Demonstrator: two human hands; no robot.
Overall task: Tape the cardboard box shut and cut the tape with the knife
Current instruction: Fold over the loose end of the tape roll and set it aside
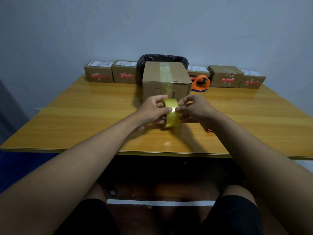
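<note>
Both hands meet on a roll of yellow tape [171, 114], held just above the table [84, 119] near its front edge. Left hand [152, 111] grips the roll from its left side, thumb laid across the top of the band, fingers behind. Right hand [194, 110] grips the right side, thumb tip pressed on the band right beside the left thumb; a pale glossy patch sits between the two thumbs. Roll stands on edge, its axis running left to right, the flat band facing the camera. Just behind the hands, the cardboard box [166, 80] sits on the table, centre, long axis running away toward the wall; a strip of clear tape runs along that axis over the top and down the near face. Flaps look closed. Right of the box, an orange tape dispenser [201, 83]. Along the back edge, a row of small brown parcels [99, 72] with red labels, both sides. Behind the box, a black-lined bin [162, 58]. A small orange-and-black object [208, 130] shows under the right wrist; cannot tell what it is.
</note>
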